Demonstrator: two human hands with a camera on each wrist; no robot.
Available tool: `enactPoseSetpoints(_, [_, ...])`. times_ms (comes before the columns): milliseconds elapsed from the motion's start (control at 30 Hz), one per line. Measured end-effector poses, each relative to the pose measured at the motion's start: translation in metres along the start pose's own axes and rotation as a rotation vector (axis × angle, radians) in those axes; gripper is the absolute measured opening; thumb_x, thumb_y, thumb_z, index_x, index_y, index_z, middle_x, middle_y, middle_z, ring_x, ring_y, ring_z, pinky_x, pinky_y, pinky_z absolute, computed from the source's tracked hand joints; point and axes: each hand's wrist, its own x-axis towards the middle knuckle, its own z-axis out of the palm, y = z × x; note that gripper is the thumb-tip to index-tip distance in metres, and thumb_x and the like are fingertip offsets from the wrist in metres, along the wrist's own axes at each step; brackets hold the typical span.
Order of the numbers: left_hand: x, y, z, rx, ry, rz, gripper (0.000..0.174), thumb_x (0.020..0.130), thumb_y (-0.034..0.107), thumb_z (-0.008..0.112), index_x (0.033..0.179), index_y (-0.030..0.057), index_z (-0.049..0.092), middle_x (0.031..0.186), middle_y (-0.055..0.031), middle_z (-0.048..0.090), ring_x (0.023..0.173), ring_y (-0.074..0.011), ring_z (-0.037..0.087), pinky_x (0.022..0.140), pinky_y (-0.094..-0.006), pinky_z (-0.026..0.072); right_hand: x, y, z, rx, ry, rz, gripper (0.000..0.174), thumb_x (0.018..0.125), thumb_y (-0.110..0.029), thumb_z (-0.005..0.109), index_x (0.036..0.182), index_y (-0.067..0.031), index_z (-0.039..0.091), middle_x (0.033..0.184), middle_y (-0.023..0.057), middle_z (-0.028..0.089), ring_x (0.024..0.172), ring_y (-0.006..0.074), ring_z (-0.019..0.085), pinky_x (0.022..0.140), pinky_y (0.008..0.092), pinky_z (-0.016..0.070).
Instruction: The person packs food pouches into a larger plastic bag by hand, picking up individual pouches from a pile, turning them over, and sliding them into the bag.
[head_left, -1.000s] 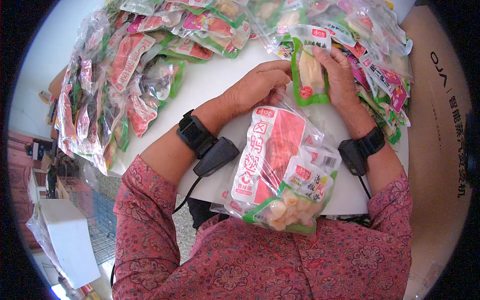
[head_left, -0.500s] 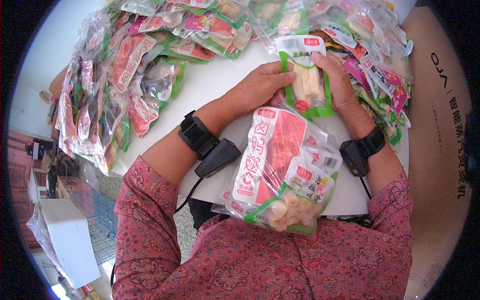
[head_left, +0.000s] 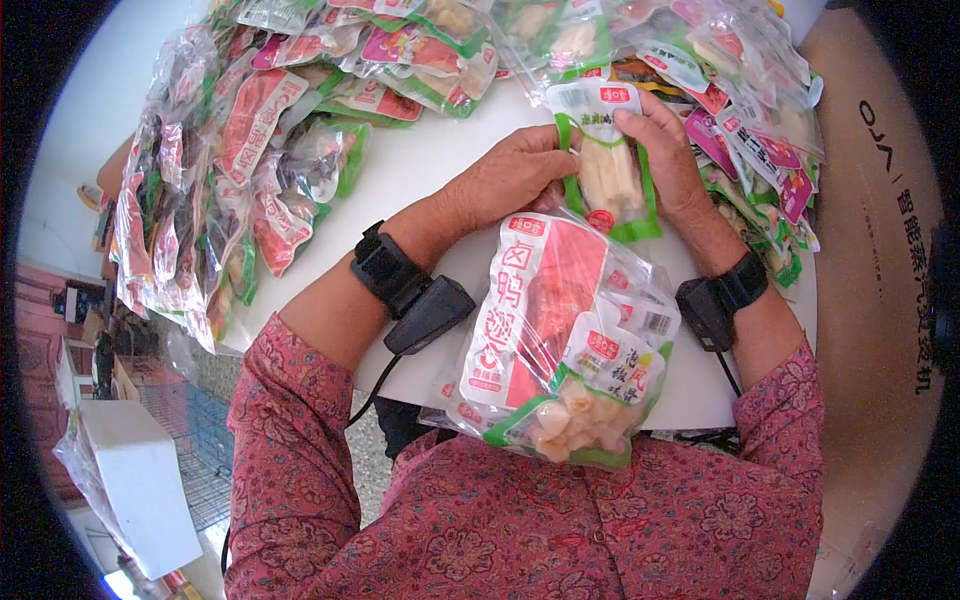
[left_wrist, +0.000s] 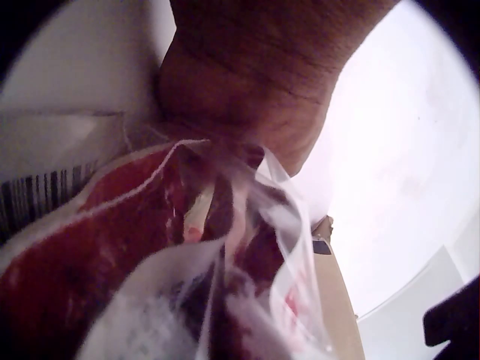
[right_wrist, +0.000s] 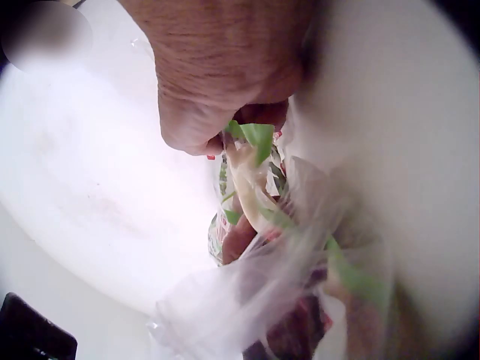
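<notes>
White bench (head_left: 420, 170) carries snack heaps (head_left: 250, 130) along its far and left edges; a box (head_left: 880, 250) stands at the right. The right grip (head_left: 665, 155) is closed on a green packet (head_left: 605, 165), thumb across its face, above the bench's middle. The left grip (head_left: 505, 180) is curled at the packet's left edge and pinches the mouth of a clear bag (head_left: 560, 320), which lies between the forearms and holds red and green packs.
</notes>
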Motion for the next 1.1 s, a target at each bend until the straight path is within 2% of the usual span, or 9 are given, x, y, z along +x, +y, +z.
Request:
enactPoseSetpoints(67, [-0.001,0.002,0.001,0.011,-0.014,-0.020,0.022,0.087,0.016,0.047,0.104,0.0033,0.052,0.075,0.0031,0.056,0.051,-0.0020,0.047,0.043,-0.0162,0.0393,0.001,0.002,-0.002,-0.018,-0.001,-0.020,0.026,0.080,-0.014,0.049,0.102,-0.0013,0.055,0.094,0.0049,0.059,0.087,0.0118,0.054,0.081,0.0250,0.0409])
enactPoseSetpoints(233, [-0.007,0.013,0.006,0.068,0.046,-0.039,0.031,0.089,0.033,0.044,0.098,0.0046,0.054,0.063,0.0046,0.050,0.043,-0.0018,0.040,0.038,-0.0171,0.0313,0.002,0.006,-0.006,-0.095,0.003,-0.077,0.026,0.079,-0.013,0.049,0.101,-0.0022,0.055,0.092,0.0042,0.059,0.086,0.0116,0.054,0.081,0.0249,0.0406])
enactPoseSetpoints(333, [-0.009,0.018,0.010,0.061,0.097,-0.043,0.034,0.090,0.036,0.042,0.096,0.0048,0.054,0.059,0.0046,0.047,0.043,-0.0016,0.038,0.038,-0.0176,0.0289,0.001,0.003,-0.004,-0.001,0.007,-0.037,0.026,0.079,-0.014,0.049,0.102,-0.0019,0.055,0.092,0.0039,0.059,0.086,0.0121,0.054,0.080,0.0249,0.0410])
enactPoseSetpoints(433, [-0.009,0.017,0.007,0.092,0.081,0.012,0.039,0.089,0.038,0.041,0.092,0.0007,0.053,0.058,0.0001,0.048,0.047,-0.0063,0.042,0.042,-0.0210,0.0351,-0.001,-0.003,-0.001,0.080,0.054,0.020,0.027,0.081,-0.016,0.050,0.103,-0.0018,0.055,0.093,0.0043,0.059,0.085,0.0126,0.055,0.079,0.0249,0.0420])
enactPoseSetpoints(467, [-0.009,0.016,0.007,0.092,0.081,0.012,0.039,0.089,0.038,0.041,0.092,0.0007,0.053,0.058,0.0001,0.048,0.047,-0.0063,0.042,0.042,-0.0210,0.0351,-0.001,-0.004,-0.001,0.097,0.048,0.038,0.027,0.082,-0.018,0.050,0.103,-0.0017,0.055,0.094,0.0047,0.059,0.086,0.0128,0.055,0.079,0.0250,0.0425])
enactPoseSetpoints(533, [-0.010,0.017,0.009,-0.019,0.063,-0.005,0.031,0.090,0.033,0.043,0.097,0.0049,0.054,0.057,0.0050,0.046,0.040,-0.0011,0.036,0.035,-0.0167,0.0268,0.000,-0.005,-0.001,0.115,0.043,0.056,0.028,0.083,-0.020,0.050,0.104,-0.0017,0.055,0.095,0.0051,0.059,0.086,0.0130,0.056,0.079,0.0250,0.0430])
enactPoseSetpoints(633, [-0.007,0.014,0.010,-0.047,0.068,-0.005,0.030,0.090,0.031,0.044,0.099,0.0048,0.053,0.056,0.0055,0.046,0.038,-0.0007,0.035,0.034,-0.0161,0.0254,0.000,-0.005,-0.002,0.064,0.042,0.032,0.029,0.084,-0.022,0.050,0.104,-0.0019,0.055,0.096,0.0058,0.059,0.086,0.0132,0.056,0.078,0.0251,0.0433])
enactPoseSetpoints(867, [-0.007,0.013,0.008,0.008,0.019,0.027,0.029,0.090,0.030,0.044,0.100,0.0050,0.054,0.054,0.0067,0.045,0.039,0.0003,0.035,0.033,-0.0156,0.0252,0.000,-0.006,-0.002,0.081,0.035,0.061,0.029,0.084,-0.022,0.048,0.102,-0.0011,0.055,0.095,0.0067,0.059,0.086,0.0145,0.056,0.080,0.0258,0.0421])
enactPoseSetpoints(1100, [-0.006,0.009,0.007,0.008,0.020,0.023,0.027,0.089,0.026,0.046,0.102,0.0047,0.054,0.066,0.0057,0.052,0.046,0.0012,0.040,0.039,-0.0142,0.0302,0.000,-0.003,-0.004,0.089,0.046,0.079,0.028,0.081,-0.021,0.049,0.100,-0.0005,0.055,0.095,0.0073,0.059,0.087,0.0148,0.055,0.080,0.0257,0.0412])
